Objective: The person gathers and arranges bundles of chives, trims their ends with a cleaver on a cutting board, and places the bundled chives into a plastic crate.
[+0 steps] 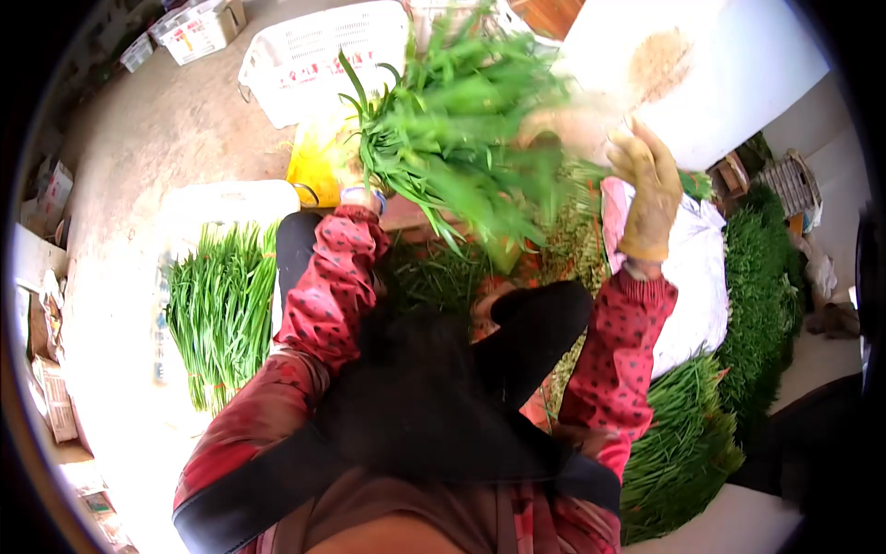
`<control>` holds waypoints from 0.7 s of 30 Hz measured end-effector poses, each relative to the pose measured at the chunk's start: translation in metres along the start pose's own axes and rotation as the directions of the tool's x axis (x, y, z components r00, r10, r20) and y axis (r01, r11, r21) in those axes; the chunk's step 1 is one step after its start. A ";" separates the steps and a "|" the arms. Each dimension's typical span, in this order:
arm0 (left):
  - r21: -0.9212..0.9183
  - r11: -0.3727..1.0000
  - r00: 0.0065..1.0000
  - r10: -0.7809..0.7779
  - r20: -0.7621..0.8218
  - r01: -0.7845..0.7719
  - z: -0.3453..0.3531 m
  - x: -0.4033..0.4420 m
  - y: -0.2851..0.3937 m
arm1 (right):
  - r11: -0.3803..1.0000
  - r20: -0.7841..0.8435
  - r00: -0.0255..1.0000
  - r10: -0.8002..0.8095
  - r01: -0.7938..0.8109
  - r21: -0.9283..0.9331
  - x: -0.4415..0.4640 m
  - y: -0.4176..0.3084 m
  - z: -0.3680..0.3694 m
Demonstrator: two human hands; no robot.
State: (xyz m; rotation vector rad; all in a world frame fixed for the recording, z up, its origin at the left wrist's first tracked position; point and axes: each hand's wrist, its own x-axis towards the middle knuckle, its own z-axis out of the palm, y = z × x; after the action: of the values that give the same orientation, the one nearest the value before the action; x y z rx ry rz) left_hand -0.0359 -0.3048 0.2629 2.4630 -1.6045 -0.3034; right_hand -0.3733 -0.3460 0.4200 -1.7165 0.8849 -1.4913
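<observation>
At the upper middle, my left hand (353,174) is closed on a large bunch of green garlic chives (461,129). The leaves fan out to the right, blurred by motion, and partly hide the fingers. My right hand (646,180), in a yellowish-brown glove, is raised to the right of the bunch. Its fingers are stretched upward with nothing plain to see between them. Beside its fingertips runs a pale pinkish blur that I cannot make out. Loose green leaves (434,277) lie between my legs.
On the left, tied chives (221,314) lie on a pale surface. A white plastic basket (323,55) and a yellow bag (316,162) are ahead. Right of me are a white sack (688,277) and piled greens (678,452). Boxes (198,32) stand at the far left.
</observation>
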 end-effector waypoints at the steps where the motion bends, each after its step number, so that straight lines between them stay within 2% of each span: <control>1: 0.142 0.989 0.998 -0.037 0.048 0.030 0.006 0.001 0.000 | 1.000 -0.055 0.998 -0.004 0.004 0.002 -0.009 -0.007 -0.001; 3: 0.236 0.969 0.988 -0.099 0.118 0.069 0.022 0.009 -0.005 | 0.998 -0.104 0.994 0.027 -0.020 0.065 -0.026 -0.015 0.003; 4: 0.273 0.958 0.983 -0.126 0.134 0.085 0.030 0.013 -0.007 | 0.991 -0.095 0.994 0.057 -0.045 0.122 -0.033 -0.018 0.011; 6: 0.413 0.907 0.939 -0.209 0.272 0.082 0.055 0.020 -0.016 | 0.993 -0.075 0.994 0.075 -0.068 0.095 -0.042 -0.017 0.028; 7: 0.414 0.905 0.938 -0.222 0.267 0.096 0.058 0.019 -0.018 | 0.992 -0.029 0.998 0.058 -0.054 0.111 -0.047 -0.019 0.036; 10: 0.379 0.918 0.993 -0.112 -0.024 0.113 0.065 0.012 -0.020 | 0.986 0.058 0.998 -0.013 0.003 0.164 -0.058 -0.039 0.064; 11: 0.176 0.981 0.992 -0.068 -0.109 0.087 0.056 0.004 -0.016 | 0.979 0.070 0.996 -0.055 0.040 0.201 -0.060 -0.044 0.073; 13: 0.019 0.998 0.982 -0.054 -0.178 0.058 0.052 -0.003 -0.014 | 0.966 0.109 0.987 -0.121 0.092 0.241 -0.061 -0.046 0.091; 14: -0.030 0.997 0.979 -0.070 -0.190 0.066 0.053 -0.004 -0.013 | 0.948 0.144 0.968 -0.204 0.159 0.277 -0.059 -0.043 0.103; 16: -0.182 0.981 0.973 -0.105 -0.207 0.068 0.055 -0.007 -0.011 | 0.825 0.222 0.796 -0.564 0.554 0.109 -0.044 -0.038 0.123; 17: -0.307 0.949 0.968 -0.137 -0.208 0.068 0.057 -0.009 -0.011 | 0.831 0.302 0.798 -0.521 0.555 -0.033 -0.043 -0.044 0.133; 18: -0.538 0.841 0.965 -0.190 -0.179 0.066 0.060 -0.009 -0.010 | 0.815 0.374 0.803 -0.464 0.552 -0.174 -0.048 -0.051 0.144; 19: -0.841 0.539 0.962 -0.251 -0.108 0.046 0.065 -0.009 -0.010 | 0.790 0.532 0.735 -0.420 0.585 -0.185 -0.060 -0.038 0.156; 20: -1.000 -0.007 0.955 -0.296 -0.010 -0.013 0.070 -0.012 -0.009 | 0.762 0.674 0.645 -0.361 0.620 -0.185 -0.072 -0.031 0.166; 21: -0.905 -0.422 0.954 -0.287 0.080 -0.051 0.071 -0.010 -0.009 | 0.897 0.765 0.548 -0.340 0.432 0.090 -0.089 -0.029 0.168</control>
State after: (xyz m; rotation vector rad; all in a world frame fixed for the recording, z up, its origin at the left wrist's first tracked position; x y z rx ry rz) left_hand -0.0507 -0.2949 0.1931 0.9299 -0.2106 -0.9320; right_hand -0.2150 -0.2448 0.3803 -2.4514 0.1073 -0.7558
